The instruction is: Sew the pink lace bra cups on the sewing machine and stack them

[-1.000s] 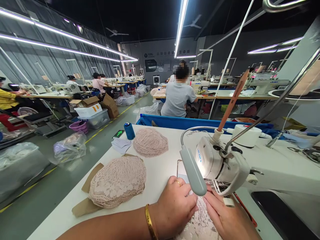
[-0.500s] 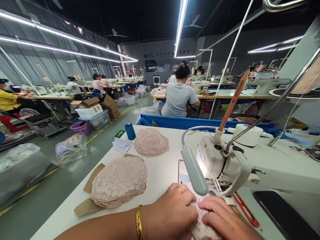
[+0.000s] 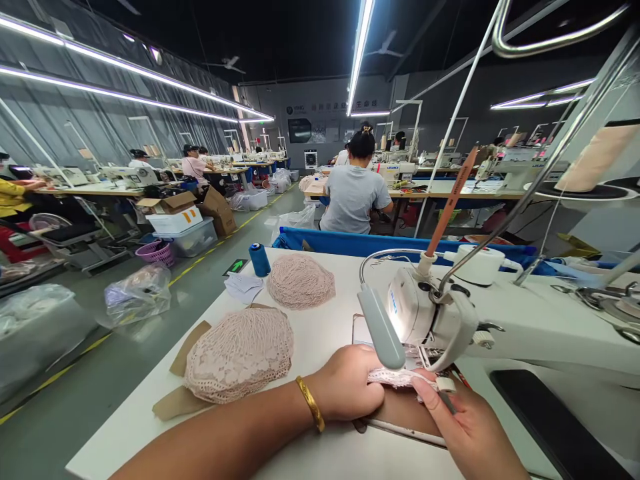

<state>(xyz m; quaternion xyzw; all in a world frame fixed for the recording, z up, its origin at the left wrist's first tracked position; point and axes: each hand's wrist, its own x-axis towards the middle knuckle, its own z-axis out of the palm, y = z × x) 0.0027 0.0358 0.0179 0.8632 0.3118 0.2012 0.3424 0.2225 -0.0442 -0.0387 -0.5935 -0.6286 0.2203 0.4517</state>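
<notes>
My left hand [image 3: 350,385], with a gold bangle at its wrist, is closed on the left end of a pale pink lace piece [image 3: 394,378]. The right end is pinched between the thumb and fingers of my right hand [image 3: 470,420]. A small grey item shows by the right fingers; I cannot make out what it is. Between the hands, the lace is bunched into a narrow strip in front of the needle area of a white sewing machine [image 3: 413,310]. The grey lamp [image 3: 383,327] hangs just above it and hides part of the machine bed.
Two lace stacks, a nearer one [image 3: 240,353] and a farther one [image 3: 301,281], lie on the white table [image 3: 125,433]. A blue thread spool [image 3: 259,260] stands behind. At right lies a black phone-like slab [image 3: 555,427]. A person in grey [image 3: 356,200] sits ahead.
Both hands were pressing the lace down near the front. They have moved up toward the machine, and the lace is now gathered between them. The right hand has turned thumb-up; the view has shifted slightly.
</notes>
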